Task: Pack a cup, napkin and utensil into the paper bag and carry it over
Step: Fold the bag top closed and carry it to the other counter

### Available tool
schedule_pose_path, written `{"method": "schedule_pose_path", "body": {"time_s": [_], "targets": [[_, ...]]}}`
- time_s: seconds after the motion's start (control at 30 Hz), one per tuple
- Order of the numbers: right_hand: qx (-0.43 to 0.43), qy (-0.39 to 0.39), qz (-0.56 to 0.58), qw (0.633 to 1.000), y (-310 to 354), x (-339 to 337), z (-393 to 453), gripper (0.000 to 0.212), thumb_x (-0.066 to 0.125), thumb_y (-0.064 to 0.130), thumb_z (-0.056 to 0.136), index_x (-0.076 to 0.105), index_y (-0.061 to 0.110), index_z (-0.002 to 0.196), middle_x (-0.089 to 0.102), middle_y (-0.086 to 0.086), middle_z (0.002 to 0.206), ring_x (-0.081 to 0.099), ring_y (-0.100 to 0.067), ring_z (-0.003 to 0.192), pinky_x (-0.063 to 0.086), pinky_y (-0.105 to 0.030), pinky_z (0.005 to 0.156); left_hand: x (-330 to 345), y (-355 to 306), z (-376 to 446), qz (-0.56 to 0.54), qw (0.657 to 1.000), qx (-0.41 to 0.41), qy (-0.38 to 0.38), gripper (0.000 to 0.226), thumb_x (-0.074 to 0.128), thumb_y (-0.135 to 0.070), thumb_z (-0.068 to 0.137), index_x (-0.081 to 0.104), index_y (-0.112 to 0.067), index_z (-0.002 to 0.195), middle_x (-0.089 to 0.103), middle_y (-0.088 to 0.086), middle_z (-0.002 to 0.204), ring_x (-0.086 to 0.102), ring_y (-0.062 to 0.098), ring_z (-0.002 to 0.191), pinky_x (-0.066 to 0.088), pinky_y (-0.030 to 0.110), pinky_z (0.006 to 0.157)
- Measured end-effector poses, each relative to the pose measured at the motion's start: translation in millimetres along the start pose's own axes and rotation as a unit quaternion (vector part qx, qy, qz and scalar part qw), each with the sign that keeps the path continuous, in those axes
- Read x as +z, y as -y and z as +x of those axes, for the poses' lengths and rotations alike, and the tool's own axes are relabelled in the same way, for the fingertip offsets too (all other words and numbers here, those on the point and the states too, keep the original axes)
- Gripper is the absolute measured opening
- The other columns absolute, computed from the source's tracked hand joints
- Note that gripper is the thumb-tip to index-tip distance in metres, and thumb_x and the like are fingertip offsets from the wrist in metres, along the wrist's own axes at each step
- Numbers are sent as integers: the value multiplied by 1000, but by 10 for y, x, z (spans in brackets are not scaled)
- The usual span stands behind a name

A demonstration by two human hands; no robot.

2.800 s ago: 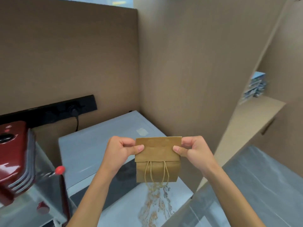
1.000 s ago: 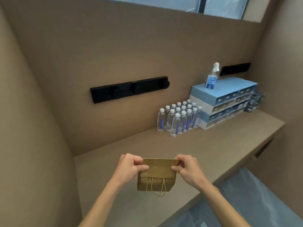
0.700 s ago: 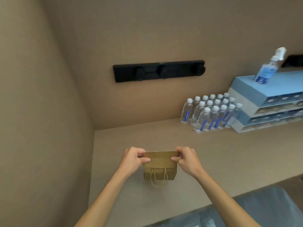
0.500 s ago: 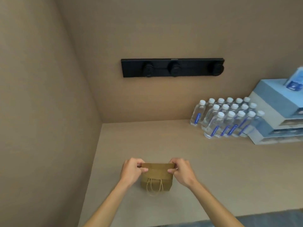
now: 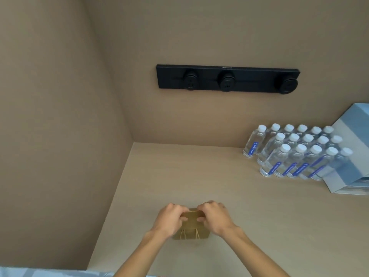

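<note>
Head view: left hand (image 5: 171, 218) and right hand (image 5: 214, 215) both pinch paper bag (image 5: 192, 226) top, upright between them near counter (image 5: 259, 216) left front corner.

1. We see a plain kraft-brown folded paper bag (image 5: 191, 226) with tan twine handles.
2. We note clear plastic water bottles (image 5: 295, 152) with white caps and blue labels.
3. We see a matte black wall socket strip (image 5: 227, 79).
4. We see a beige worktop (image 5: 199, 176) and pale blue-and-white boxes (image 5: 353, 156).
</note>
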State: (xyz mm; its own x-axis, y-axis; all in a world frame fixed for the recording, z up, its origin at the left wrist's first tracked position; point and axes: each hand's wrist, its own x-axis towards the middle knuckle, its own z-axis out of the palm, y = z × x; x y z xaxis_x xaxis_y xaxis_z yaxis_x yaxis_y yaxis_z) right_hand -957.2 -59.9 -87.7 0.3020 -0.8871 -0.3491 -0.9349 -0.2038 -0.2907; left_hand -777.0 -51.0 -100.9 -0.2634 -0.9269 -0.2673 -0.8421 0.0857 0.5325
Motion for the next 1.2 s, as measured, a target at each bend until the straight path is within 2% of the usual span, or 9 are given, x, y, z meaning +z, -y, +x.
{"method": "schedule_pose_path", "body": {"time_s": [0.23, 0.47, 0.63, 0.7, 0.77, 0.87, 1.0, 1.1, 1.2], "targets": [[-35, -16, -65, 997, 111, 105, 73, 25, 48, 32, 100, 69, 22, 109, 75, -12, 109, 67, -34, 108, 48, -38, 93, 64, 40, 21, 6, 999, 32, -17, 32, 58, -14, 89, 71, -34, 111, 78, 6, 98, 69, 23, 99, 55, 35, 84], [-34, -2, -49, 998, 36, 116, 54, 26, 45, 24, 102, 65, 21, 118, 71, -14, 117, 65, -35, 111, 51, -40, 88, 8, 187, 119, -51, 995, 67, 44, 36, 48, -6, 89, 72, -23, 111, 77, 12, 104, 70, 26, 105, 55, 39, 92], [-23, -32, -102, 994, 8, 72, 28, 43, 37, 49, 103, 67, 19, 104, 74, -13, 108, 67, -36, 104, 48, -38, 86, 33, 324, 151, -50, 996, 71, -2, 21, 58, -30, 94, 72, -16, 91, 69, 13, 73, 54, 24, 67, 41, 28, 66], [-12, -46, -106, 993, -31, 39, -6, 53, 34, 59, 100, 69, 20, 102, 75, -12, 106, 67, -36, 102, 47, -37, 85, -14, 349, 181, -65, 996, 62, -1, 23, 62, -34, 92, 72, -14, 86, 68, 12, 70, 45, 16, 61, 40, 31, 65], [-1, -49, -103, 993, -62, 9, -40, 55, 33, 62, 98, 69, 20, 101, 75, -11, 105, 67, -35, 101, 47, -36, 83, -49, 389, 205, -78, 996, 54, -3, 21, 67, -32, 90, 75, -13, 87, 73, 9, 75, 52, 15, 65, 43, 26, 69], [-5, -26, -89, 996, -74, 7, -65, 45, 36, 51, 103, 65, 16, 99, 73, -13, 105, 66, -36, 101, 46, -37, 78, -45, 436, 189, -80, 996, 48, -17, 20, 68, -27, 90, 78, -10, 94, 80, 8, 92, 67, 13, 81, 37, 1, 69], [-22, 2, -30, 999, -102, -25, -70, 17, 45, 14, 100, 61, 16, 99, 72, -12, 105, 64, -35, 101, 39, -32, 69, -33, 455, 169, -82, 995, 55, -19, 21, 68, -26, 90, 78, -10, 97, 79, 7, 101, 72, 14, 94, 44, 11, 80], [-34, 6, 19, 999, -99, -14, -68, 21, 45, 0, 92, 62, 13, 93, 71, -16, 95, 65, -35, 92, 46, -33, 70, -35, 476, 177, -87, 995, 46, -17, 21, 68, -26, 90, 78, -10, 100, 78, 7, 103, 71, 13, 97, 38, 1, 77], [-21, -22, 41, 999, -116, 69, -54, 26, 47, -2, 90, 67, 14, 95, 73, -14, 95, 65, -32, 91, 37, -26, 66, -24, 501, 194, -98, 994, 34, -19, 22, 68, -25, 90, 77, -10, 103, 77, 7, 109, 70, 12, 104, 34, -4, 80]]}}
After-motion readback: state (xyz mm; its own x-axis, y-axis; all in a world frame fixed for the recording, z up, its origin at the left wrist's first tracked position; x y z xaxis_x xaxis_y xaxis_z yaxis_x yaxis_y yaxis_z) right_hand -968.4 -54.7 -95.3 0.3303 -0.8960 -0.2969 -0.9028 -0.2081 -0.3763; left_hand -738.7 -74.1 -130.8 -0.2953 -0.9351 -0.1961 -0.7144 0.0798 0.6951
